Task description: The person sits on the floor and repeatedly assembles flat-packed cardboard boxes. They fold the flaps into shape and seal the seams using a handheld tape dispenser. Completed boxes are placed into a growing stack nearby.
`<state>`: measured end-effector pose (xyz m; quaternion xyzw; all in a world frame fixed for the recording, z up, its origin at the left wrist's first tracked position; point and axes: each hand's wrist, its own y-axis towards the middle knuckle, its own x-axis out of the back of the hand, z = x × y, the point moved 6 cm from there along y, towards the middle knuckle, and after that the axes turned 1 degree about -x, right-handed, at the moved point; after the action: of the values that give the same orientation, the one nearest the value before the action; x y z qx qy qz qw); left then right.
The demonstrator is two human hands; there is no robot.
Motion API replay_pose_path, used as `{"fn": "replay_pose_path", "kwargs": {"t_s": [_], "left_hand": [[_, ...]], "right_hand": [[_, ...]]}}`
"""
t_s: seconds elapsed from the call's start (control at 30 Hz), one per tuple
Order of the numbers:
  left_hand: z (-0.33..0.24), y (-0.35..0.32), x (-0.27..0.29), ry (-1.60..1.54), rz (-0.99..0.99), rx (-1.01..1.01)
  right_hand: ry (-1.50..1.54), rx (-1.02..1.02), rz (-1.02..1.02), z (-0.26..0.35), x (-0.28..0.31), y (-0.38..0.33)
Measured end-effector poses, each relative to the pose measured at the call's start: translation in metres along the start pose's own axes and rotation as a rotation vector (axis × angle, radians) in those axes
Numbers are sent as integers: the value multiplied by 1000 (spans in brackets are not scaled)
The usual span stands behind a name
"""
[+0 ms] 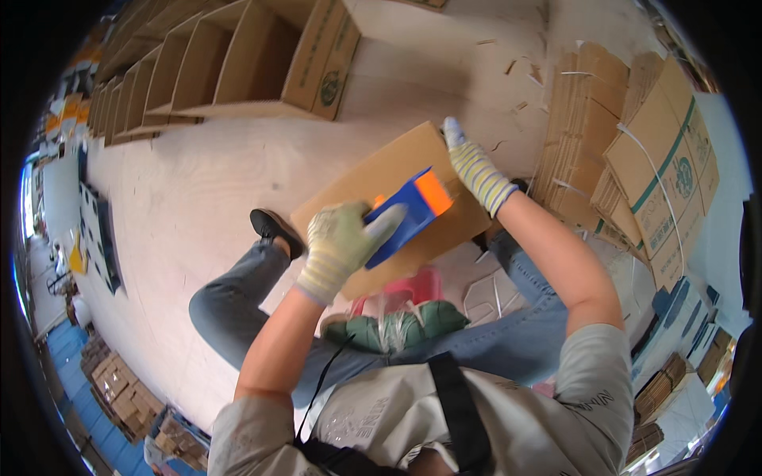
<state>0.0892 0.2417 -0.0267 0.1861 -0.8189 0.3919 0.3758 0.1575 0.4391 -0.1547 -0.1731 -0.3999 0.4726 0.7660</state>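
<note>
Between my legs a brown cardboard box (452,228) is tilted in front of me. My left hand (337,238), in a striped work glove, is closed round a blue tape dispenser (407,216) with orange parts, with the thumb along its side. The dispenser is over the box's face; whether it touches the cardboard, I cannot tell. On the far right edge of the box, my gloved right hand (479,170) grips the cardboard. Its fingertips are partly hidden behind that edge.
A row of open cardboard boxes (238,67) stands at the far left. Strapped stacks of flat cardboard (583,119) are on the right. A pink stool (417,287) with a green cushion (397,327) is between my legs. Scraps (510,67) lie on the floor.
</note>
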Motion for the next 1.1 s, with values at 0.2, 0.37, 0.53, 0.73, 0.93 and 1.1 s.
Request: {"fn": "replay_pose_path", "kwargs": {"t_s": [0.2, 0.37, 0.53, 0.73, 0.93, 1.1], "left_hand": [[54, -41, 11, -24, 171, 76], [192, -109, 9, 10, 26, 255], [222, -116, 1, -57, 66, 299], [287, -190, 32, -102, 76, 490], [282, -102, -39, 192, 185, 509], [259, 10, -151, 285, 258, 324]], "right_hand": [[-392, 131, -381, 17, -7, -32], [-787, 514, -938, 39, -17, -46], [-822, 821, -597, 108, -163, -91], [-791, 880, -624, 98, -172, -82], [-747, 865, -602, 102, -175, -83], [-616, 838, -673, 101, -170, -89]]}}
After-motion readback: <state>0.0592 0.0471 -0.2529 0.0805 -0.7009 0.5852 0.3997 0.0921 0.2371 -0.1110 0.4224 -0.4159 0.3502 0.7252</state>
